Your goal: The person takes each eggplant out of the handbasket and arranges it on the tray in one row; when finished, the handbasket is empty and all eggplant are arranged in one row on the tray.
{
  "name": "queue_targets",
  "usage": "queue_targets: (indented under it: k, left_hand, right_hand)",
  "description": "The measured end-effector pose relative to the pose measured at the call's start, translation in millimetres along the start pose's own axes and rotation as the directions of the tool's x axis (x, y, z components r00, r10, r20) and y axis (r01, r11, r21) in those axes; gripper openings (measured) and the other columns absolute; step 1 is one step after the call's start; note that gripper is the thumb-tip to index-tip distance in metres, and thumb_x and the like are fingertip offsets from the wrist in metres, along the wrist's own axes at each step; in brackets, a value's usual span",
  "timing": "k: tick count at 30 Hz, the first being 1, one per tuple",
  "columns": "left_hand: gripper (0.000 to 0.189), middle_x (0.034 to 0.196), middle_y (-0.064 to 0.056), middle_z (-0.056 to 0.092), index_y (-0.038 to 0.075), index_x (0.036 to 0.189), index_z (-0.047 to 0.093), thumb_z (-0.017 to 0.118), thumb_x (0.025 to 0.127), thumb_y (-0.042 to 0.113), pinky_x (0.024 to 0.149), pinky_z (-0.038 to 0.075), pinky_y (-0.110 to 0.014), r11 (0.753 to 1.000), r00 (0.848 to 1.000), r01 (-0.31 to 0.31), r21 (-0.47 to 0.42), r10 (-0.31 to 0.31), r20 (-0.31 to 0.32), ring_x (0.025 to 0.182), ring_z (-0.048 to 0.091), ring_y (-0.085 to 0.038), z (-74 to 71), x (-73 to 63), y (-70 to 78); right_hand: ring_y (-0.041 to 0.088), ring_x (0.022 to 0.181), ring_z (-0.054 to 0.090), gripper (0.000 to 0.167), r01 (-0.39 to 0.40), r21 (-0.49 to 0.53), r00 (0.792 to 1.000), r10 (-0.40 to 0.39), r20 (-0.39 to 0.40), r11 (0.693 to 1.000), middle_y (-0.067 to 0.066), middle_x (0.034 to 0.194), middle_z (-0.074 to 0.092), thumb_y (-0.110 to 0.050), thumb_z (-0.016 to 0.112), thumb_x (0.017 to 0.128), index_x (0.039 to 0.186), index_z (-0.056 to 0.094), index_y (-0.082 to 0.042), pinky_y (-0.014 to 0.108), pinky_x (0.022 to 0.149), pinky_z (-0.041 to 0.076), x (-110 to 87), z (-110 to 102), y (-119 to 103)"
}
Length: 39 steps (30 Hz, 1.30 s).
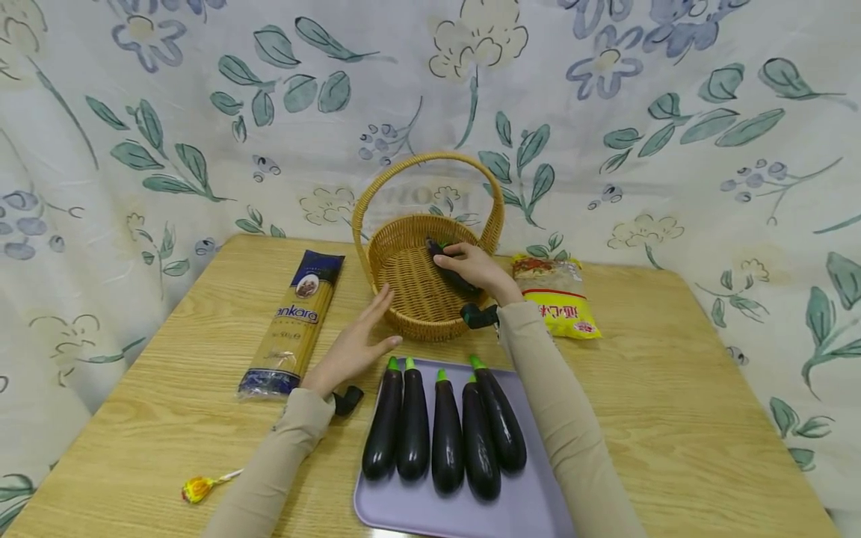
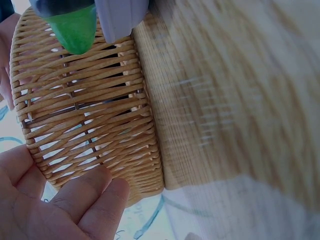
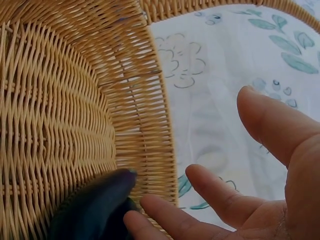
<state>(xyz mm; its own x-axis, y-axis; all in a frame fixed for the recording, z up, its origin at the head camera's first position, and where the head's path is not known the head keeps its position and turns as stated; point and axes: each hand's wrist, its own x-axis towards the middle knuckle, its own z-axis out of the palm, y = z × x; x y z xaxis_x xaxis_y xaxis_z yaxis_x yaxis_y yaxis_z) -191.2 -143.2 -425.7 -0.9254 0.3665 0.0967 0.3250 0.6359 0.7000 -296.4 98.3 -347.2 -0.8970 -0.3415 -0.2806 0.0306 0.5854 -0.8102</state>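
Note:
A dark eggplant [image 1: 460, 282] lies against the right inner side of the wicker basket [image 1: 430, 329]. Over it is my right hand [image 1: 474, 267]; the right wrist view shows that hand's fingers and thumb spread apart, fingertips beside the eggplant [image 3: 95, 205]. A second dark shape shows under the eggplant there. My left hand [image 1: 353, 347] reaches to the basket's near left side, its extended fingers [image 2: 82, 192] right at the woven wall [image 2: 90, 125]. Several glossy eggplants [image 1: 447, 441] with green stems lie side by side on a lilac tray [image 1: 525, 508] in front of the basket.
Left of the basket lies a long pack of spaghetti [image 1: 296, 321]. A yellow and clear bag of food [image 1: 558, 295] lies to its right. Near the left forearm is a wrapped lollipop [image 1: 198, 489]. The basket's tall handle [image 1: 427, 158] arches above it, before a floral cloth [image 1: 303, 134].

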Motion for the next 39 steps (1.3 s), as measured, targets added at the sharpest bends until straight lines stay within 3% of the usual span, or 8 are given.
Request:
queue_targets:
  k: [8,14,23,28,35,39]
  left_hand:
    - [0.081,0.165,-0.005,0.004,0.021,0.157,0.012,0.062,0.095,0.032,0.112,0.025,-0.066,1.0,1.0,-0.006,-0.003,0.006,-0.007,0.146,0.022,-0.042,0.3,-0.6,0.3]
    - [0.08,0.165,-0.002,0.003,0.019,0.157,0.013,0.062,0.095,0.031,0.112,0.025,-0.067,1.0,1.0,0.002,0.002,-0.002,-0.007,0.146,0.023,-0.042,-0.7,-0.8,1.2]
    - [0.079,0.165,-0.004,0.005,0.019,0.157,0.014,0.06,0.095,0.035,0.112,0.024,-0.067,1.0,1.0,0.001,-0.001,-0.001,-0.01,0.146,0.022,-0.041,1.3,-1.6,-0.8]
    - [0.08,0.165,-0.003,0.003,0.021,0.157,0.012,0.06,0.095,0.037,0.112,0.023,-0.068,1.0,1.0,-0.002,-0.002,0.002,-0.002,0.147,0.02,-0.041,2.4,-2.3,0.3]
    - [0.08,0.165,-0.003,0.004,0.017,0.157,0.014,0.061,0.094,0.037,0.112,0.025,-0.067,1.0,1.0,0.003,-0.006,-0.003,-0.01,0.146,0.022,-0.041,1.3,-1.6,0.1]
    - [0.08,0.165,-0.002,0.005,0.017,0.157,0.015,0.062,0.094,0.036,0.112,0.025,-0.067,1.0,1.0,0.005,-0.009,-0.005,-0.01,0.146,0.023,-0.04,1.6,-1.6,0.9]
  right_hand:
    - [0.033,0.137,0.041,0.061,-0.002,-0.001,1.0,0.002,0.002,1.0,0.018,0.152,0.038,-0.041,0.052,0.099,0.148,0.037,-0.008,0.047,0.112,0.038,5.7,5.5,-3.5]
    - [0.034,0.135,0.042,0.059,0.01,0.001,1.0,-0.01,-0.002,1.0,0.019,0.15,0.04,-0.04,0.052,0.099,0.146,0.039,-0.008,0.048,0.111,0.039,9.2,7.9,-2.5]
    - [0.034,0.131,0.047,0.062,0.027,-0.117,1.0,-0.029,-0.007,0.993,0.018,0.146,0.045,-0.044,0.054,0.097,0.146,0.039,-0.008,0.047,0.109,0.041,22.3,14.2,3.2]
    - [0.034,0.13,0.048,0.062,0.042,-0.114,0.999,-0.042,-0.005,0.993,0.018,0.145,0.046,-0.042,0.055,0.097,0.145,0.039,-0.007,0.047,0.109,0.041,31.7,15.7,10.2]
    - [0.035,0.132,0.046,0.058,0.072,-0.045,0.997,-0.073,-0.024,0.996,0.018,0.145,0.045,-0.034,0.057,0.097,0.146,0.039,-0.008,0.049,0.109,0.041,43.9,20.2,17.3]
    - [0.034,0.132,0.046,0.054,0.098,-0.137,0.993,-0.105,-0.047,0.986,0.018,0.146,0.044,-0.022,0.059,0.097,0.145,0.041,-0.007,0.047,0.108,0.043,52.7,29.3,18.0]
